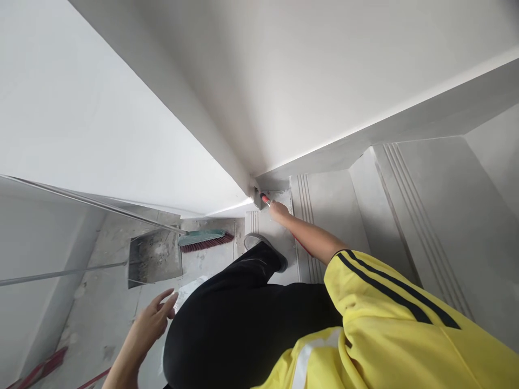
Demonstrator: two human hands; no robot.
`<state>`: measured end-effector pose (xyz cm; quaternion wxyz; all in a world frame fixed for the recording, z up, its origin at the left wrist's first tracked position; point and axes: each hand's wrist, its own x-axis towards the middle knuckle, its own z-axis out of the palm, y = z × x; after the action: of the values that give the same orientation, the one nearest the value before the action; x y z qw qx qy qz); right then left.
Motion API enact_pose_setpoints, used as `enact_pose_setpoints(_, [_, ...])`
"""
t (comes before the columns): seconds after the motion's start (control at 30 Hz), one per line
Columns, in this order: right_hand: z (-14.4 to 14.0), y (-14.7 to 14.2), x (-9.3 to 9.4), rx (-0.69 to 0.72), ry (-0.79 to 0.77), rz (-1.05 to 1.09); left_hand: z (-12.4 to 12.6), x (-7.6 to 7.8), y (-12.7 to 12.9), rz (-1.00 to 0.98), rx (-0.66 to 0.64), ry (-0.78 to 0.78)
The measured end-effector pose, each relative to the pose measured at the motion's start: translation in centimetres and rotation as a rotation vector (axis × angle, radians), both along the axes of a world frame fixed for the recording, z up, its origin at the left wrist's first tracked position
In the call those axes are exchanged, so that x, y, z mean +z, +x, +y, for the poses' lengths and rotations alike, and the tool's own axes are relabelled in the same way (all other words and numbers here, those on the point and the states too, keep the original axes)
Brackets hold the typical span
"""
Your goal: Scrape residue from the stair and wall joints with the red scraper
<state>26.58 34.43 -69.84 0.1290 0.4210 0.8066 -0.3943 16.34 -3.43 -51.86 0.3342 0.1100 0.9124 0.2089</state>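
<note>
My right hand (279,209) is closed round a slim red-handled tool (265,198). The tool's far end is at the foot of the wall corner (257,190), low over the stair tread; its tip is too small to tell its kind. A red strip shows along the underside of my right forearm, perhaps part of the same tool. My left hand (156,313) hangs beside my bent knee in black trousers (211,329). Its fingers are loosely apart, with nothing in them.
Grooved grey stairs (417,210) rise on the right. A green broom (205,236) with dark red bristles lies on the lower floor beside a long-handled dustpan (156,256) holding debris. Red objects (44,367) lie at bottom left. White walls (121,124) stand ahead.
</note>
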Motion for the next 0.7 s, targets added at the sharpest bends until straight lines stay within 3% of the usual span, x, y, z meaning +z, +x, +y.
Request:
enact_pose_setpoints(0.17, [1.3, 0.7, -1.5, 0.131, 0.105, -0.060, -1.0, -0.6, -0.1, -0.012, -0.022, -0.027])
enact_pose_setpoints(0.43, [3.7, -1.6, -2.2, 0.042, 0.076, -0.033, -1.5, -1.6, -0.9, 0.013, -0.197, 0.011])
enact_pose_setpoints(0.6, [4.0, -3.1, -2.2, -0.143, 0.021, 0.013, -1.4, -2.0, -0.7, 0.029, -0.299, 0.023])
enact_pose_setpoints(0.7, [2.6, -2.4, -1.7, -0.039, 0.051, -0.020, -1.7, -2.1, -1.1, 0.024, -0.363, 0.026])
